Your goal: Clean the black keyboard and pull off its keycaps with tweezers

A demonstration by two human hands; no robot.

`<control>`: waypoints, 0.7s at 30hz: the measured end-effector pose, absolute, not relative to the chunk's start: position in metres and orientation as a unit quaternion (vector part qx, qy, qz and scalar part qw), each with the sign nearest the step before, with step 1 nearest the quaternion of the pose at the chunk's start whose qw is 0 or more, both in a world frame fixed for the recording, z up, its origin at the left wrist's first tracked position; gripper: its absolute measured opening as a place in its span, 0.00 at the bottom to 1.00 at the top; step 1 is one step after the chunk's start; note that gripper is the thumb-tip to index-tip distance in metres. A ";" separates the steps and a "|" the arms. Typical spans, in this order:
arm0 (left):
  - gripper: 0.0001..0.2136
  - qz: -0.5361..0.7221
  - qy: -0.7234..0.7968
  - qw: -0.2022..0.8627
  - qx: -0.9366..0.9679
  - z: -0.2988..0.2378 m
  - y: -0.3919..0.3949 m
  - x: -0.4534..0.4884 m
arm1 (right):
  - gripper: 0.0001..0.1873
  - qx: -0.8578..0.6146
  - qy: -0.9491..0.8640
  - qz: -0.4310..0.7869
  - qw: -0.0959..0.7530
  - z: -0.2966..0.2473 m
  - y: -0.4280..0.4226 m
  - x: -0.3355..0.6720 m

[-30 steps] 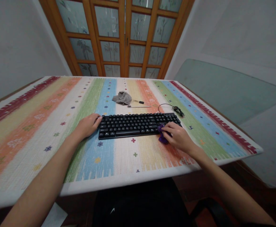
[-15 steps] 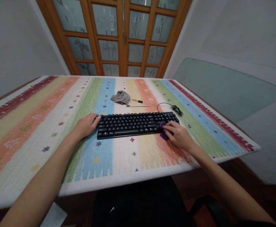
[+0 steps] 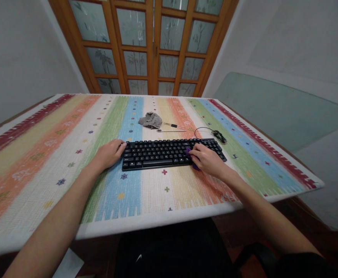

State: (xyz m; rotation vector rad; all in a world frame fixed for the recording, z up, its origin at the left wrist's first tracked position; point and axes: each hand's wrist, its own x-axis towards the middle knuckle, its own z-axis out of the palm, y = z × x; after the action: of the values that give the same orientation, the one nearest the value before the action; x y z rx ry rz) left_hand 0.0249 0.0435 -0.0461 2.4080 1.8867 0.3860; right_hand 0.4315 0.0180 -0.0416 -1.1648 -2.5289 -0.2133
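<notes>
A black keyboard (image 3: 157, 153) lies flat on the striped tablecloth in front of me. My left hand (image 3: 110, 153) is closed at its left end, with the thumb and fingertips against the upper left corner. Pinched in my right hand (image 3: 207, 158) is a purple cloth (image 3: 188, 151), pressed on the keys just left of the number pad. Part of the cloth hangs below the hand over the keyboard's front edge. My right hand hides some of the number pad and the keys near it.
Beyond the keyboard lie a crumpled grey cloth (image 3: 151, 120), a small tool with a black grip (image 3: 174, 125) and a thin rod (image 3: 171, 131). The keyboard's bundled cable (image 3: 219, 136) rests at the back right. The table's front edge (image 3: 157, 219) is close to my body.
My right hand has slid left with the purple cloth, from the number pad side toward the keys left of it. The left hand stays at the keyboard's left end. The view has shifted slightly.
</notes>
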 end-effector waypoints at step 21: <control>0.24 0.116 0.617 0.028 0.778 -0.047 0.044 0.025 | 0.12 -0.391 -0.890 -0.036 0.230 -0.050 0.000 0.423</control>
State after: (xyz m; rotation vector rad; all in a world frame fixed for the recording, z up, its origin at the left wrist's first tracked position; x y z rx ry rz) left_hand 0.0252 0.0438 -0.0465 2.4005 1.9054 0.3584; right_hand 0.4233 -0.0003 -0.0500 -1.0751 -2.4495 -0.0999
